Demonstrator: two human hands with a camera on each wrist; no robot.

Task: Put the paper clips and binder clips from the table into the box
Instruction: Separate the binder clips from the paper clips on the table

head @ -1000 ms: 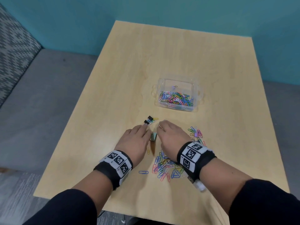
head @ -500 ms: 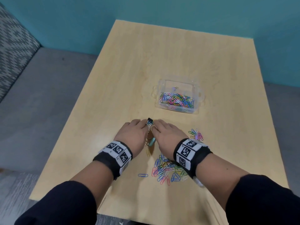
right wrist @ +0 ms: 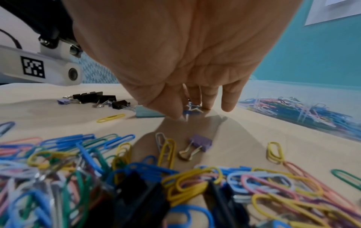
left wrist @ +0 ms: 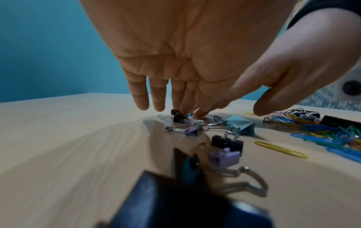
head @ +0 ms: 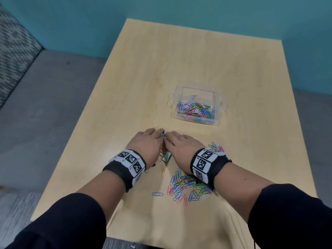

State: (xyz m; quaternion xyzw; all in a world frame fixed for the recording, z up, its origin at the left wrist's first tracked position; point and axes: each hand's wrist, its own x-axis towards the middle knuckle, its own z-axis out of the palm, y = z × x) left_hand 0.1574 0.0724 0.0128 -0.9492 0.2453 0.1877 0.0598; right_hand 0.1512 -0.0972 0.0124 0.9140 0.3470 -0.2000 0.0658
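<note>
Both hands lie low over the table, fingers straight, fingertips meeting. My left hand (head: 151,139) touches a small black binder clip (left wrist: 178,118) with its fingertips. My right hand (head: 177,141) touches a small blue clip (right wrist: 190,110); I cannot tell whether thumb and fingers pinch it. More binder clips lie under and between the hands: a teal one (head: 167,156), a purple one (left wrist: 192,130) and a black one (left wrist: 227,142). A heap of coloured paper clips (head: 186,187) lies by my right wrist. The clear box (head: 218,97), partly filled with paper clips, stands beyond the hands.
A smaller cluster of paper clips (head: 215,146) lies right of my right hand. A single blue paper clip (head: 157,194) and a yellow one (head: 162,169) lie apart. A purple binder clip (right wrist: 200,142) lies under my right palm. The table's front edge is near my forearms.
Both hands slid forward and closer together. The black binder clip, earlier visible beyond the fingertips, now sits between them.
</note>
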